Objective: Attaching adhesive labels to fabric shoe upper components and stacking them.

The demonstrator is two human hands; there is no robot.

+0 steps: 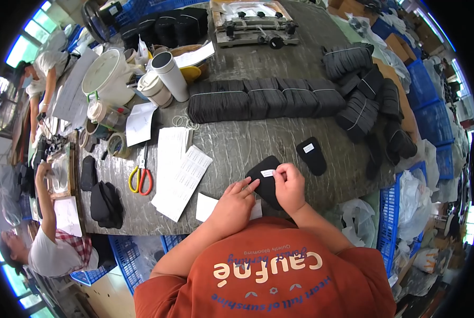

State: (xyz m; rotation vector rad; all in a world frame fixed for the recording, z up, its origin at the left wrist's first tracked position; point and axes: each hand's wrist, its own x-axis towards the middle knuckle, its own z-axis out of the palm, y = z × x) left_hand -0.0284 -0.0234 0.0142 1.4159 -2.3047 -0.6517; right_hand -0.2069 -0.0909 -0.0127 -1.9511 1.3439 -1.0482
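Note:
In front of me on the dark table lies a black, insole-shaped pad [269,194] with a small white label [267,173] near its upper end. My left hand [236,205] rests on the pad's left edge, its fingers stretched out toward the label. With thumb and fingertips pinched together, my right hand [290,186] is at the label's right end. To the right lies a second black pad [315,162] that bears a white label. White paper sheets [182,183] with printed rows lie left of my hands, and another white sheet [206,206] is partly hidden under my left forearm.
Scissors [140,179] with red and yellow handles lie left of the papers. Bundled black pads [263,99] form a long row farther back, with more bundles [359,108] at right. Cups, a white bucket [105,77] and tape stand back left. Two people work at the left.

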